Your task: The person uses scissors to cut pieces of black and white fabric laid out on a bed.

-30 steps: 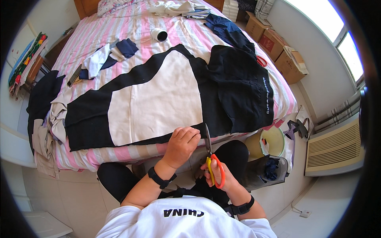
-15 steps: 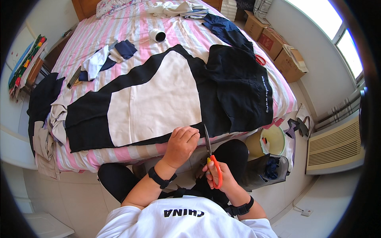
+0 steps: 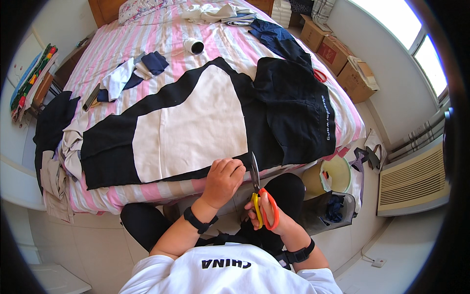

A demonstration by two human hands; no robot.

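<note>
Black cloth (image 3: 110,149) sprawls mid-frame, left hand (image 3: 223,182) curled at its bottom edge (can't tell if it's pinching), right hand (image 3: 269,208) just below, gripping orange-and-yellow scissors (image 3: 256,184).

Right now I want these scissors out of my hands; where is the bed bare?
Striped sheet lies bare between the pillow, small cloth pile and white cylinder; a narrower strip separates that pile from the black fabric. The near side is crowded: black fabric, pale panel, left hand.
</note>
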